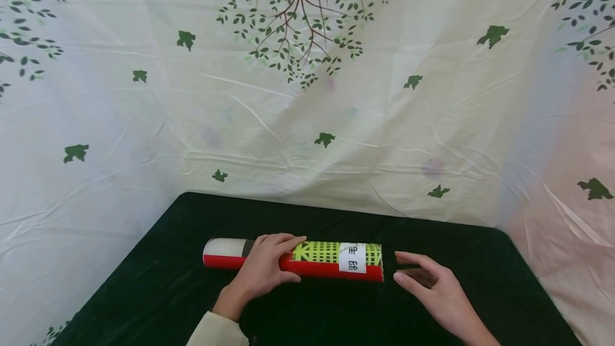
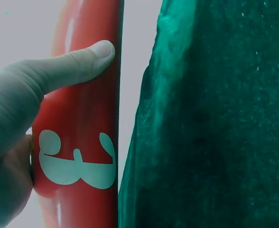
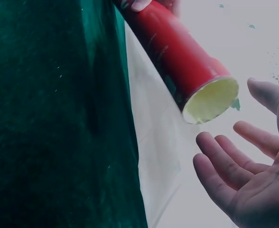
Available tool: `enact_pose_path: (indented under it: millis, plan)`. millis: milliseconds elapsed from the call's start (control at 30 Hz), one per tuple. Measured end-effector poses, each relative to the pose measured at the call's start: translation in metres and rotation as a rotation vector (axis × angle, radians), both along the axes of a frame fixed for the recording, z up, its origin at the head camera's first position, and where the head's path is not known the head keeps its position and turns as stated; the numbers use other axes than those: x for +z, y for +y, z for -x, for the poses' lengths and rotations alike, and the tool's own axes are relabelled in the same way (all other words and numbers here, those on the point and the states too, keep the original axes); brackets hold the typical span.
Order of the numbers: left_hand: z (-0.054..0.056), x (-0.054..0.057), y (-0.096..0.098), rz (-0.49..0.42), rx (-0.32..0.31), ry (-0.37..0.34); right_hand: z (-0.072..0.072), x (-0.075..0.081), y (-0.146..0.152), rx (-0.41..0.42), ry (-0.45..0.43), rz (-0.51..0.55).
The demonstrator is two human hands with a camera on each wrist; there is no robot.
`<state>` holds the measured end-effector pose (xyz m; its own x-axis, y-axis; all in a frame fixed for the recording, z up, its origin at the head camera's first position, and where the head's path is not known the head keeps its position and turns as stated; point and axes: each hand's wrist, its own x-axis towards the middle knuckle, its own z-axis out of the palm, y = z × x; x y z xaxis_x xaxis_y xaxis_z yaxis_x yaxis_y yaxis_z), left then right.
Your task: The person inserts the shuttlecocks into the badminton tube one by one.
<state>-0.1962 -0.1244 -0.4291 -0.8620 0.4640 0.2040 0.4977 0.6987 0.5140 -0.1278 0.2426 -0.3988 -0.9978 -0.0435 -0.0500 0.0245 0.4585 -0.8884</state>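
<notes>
My left hand (image 1: 261, 265) grips a long red cardboard tube (image 1: 317, 268) around its middle, with fingers over the top and thumb along the near side. The tube lies crosswise in the head view; a yellow-green pattern and a white label (image 1: 352, 257) show toward its right end. In the left wrist view the thumb (image 2: 80, 69) presses the red side near a pale printed figure. An open, hollow end (image 3: 210, 100) of the tube faces my right hand (image 1: 434, 290), which is apart from it, fingers loosely bent and holding nothing.
A dark green cloth covers the table (image 1: 158, 282). Pale fabric walls (image 1: 269, 122) with printed leaves and branches enclose it at the back and both sides.
</notes>
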Motion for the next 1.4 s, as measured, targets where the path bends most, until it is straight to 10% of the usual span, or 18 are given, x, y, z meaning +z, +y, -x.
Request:
enact_pose_path:
  millis: [800,1400]
  plan:
    - [0.023,-0.017,0.015,0.232,-0.028,-0.049,-0.002,-0.015,0.010,0.020,-0.071,-0.007]
    - [0.011,-0.005,0.008,0.235,-0.014,0.020,-0.004,-0.015,0.012,0.016,-0.083,-0.037]
